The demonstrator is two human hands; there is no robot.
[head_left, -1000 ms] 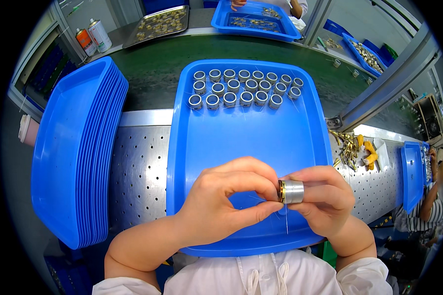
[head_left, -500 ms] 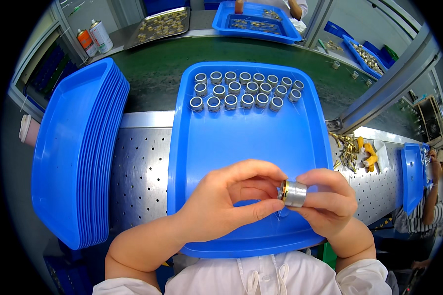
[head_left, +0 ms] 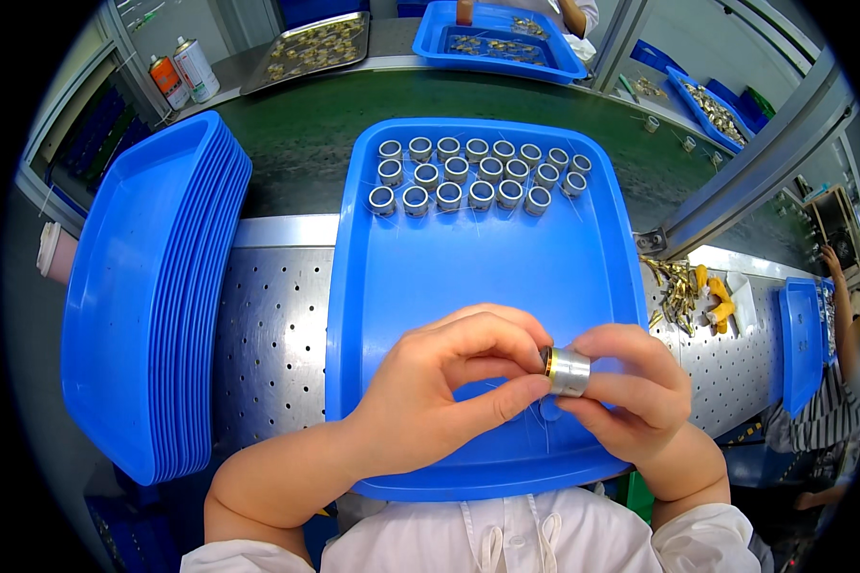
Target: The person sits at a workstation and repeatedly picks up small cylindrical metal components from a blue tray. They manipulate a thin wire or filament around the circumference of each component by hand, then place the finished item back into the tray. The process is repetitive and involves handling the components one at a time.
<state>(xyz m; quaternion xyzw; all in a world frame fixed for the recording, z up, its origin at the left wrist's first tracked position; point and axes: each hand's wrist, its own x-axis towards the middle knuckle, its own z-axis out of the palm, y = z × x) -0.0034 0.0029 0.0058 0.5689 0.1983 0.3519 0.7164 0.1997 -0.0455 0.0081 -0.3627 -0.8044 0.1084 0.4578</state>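
Over the near part of a blue tray (head_left: 478, 272), both hands meet at a short silver metal cylinder (head_left: 570, 372) with a gold-coloured rim and a dark part at its left end. My right hand (head_left: 645, 396) grips the silver body from the right between thumb and fingers. At the left end, the thumb and fingertips of my left hand (head_left: 440, 382) are pinched on the dark part, partly covering it. Thin pale wires hang below the cylinder. Several similar metal cylinders (head_left: 448, 196) stand upright in three rows at the tray's far side.
Stacked blue trays (head_left: 143, 296) stand at left on a perforated metal table (head_left: 268, 353). Brass-coloured pieces (head_left: 677, 296) and yellow finger covers (head_left: 720, 304) lie at right, near a metal post (head_left: 755, 162). Beyond runs a green belt (head_left: 306, 124). Other people work at far side and right.
My left fingertips have closed in on the cylinder's left end, covering more of it. The cylinder has tilted slightly. At far right, another person's arm has moved up.
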